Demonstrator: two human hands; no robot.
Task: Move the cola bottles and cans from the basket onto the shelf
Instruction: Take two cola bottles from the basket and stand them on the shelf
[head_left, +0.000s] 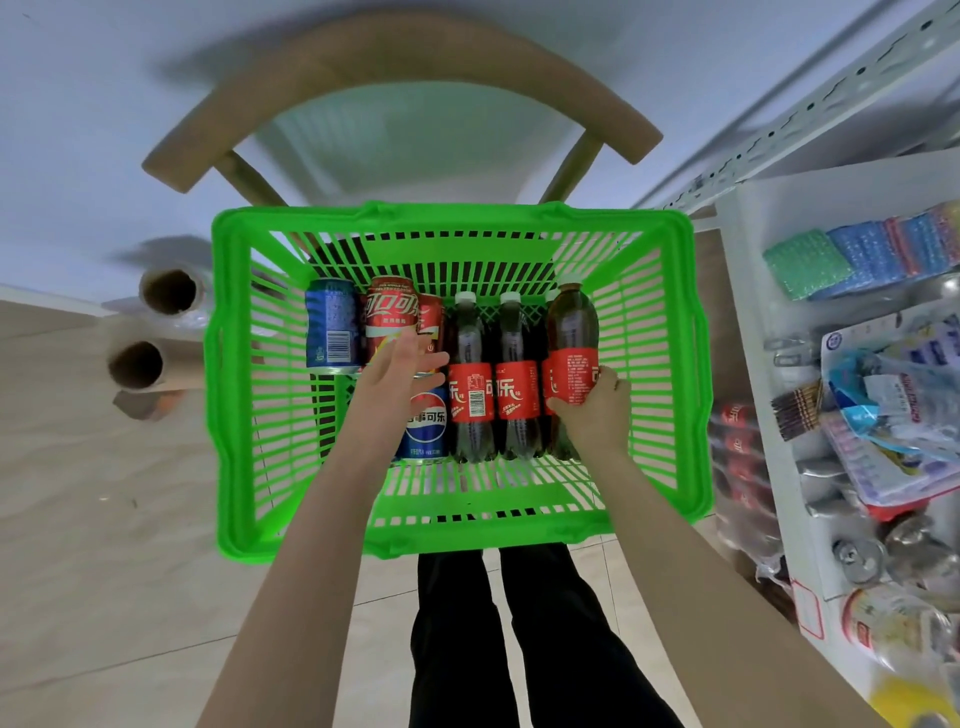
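A green plastic basket (228, 364) sits on a wooden chair below me. Inside lie a blue can (331, 325), a red cola can (390, 312), another red can (432, 322), a blue Pepsi can (427, 426) and two cola bottles (470, 384) (515, 384) with red labels and white caps. My right hand (597, 410) grips a third cola bottle (571, 338) at the right, lifted above the others. My left hand (395, 374) reaches over the cans with fingers straight, touching the red cola can. The white shelf (753, 322) stands at the right.
The wooden chair back (395, 57) curves beyond the basket. Two cardboard rolls (156, 327) lie to the left of it. The shelf holds sponges (857, 260), packaged goods, red cans (737, 431) and silver can tops. My legs in black trousers stand below the basket.
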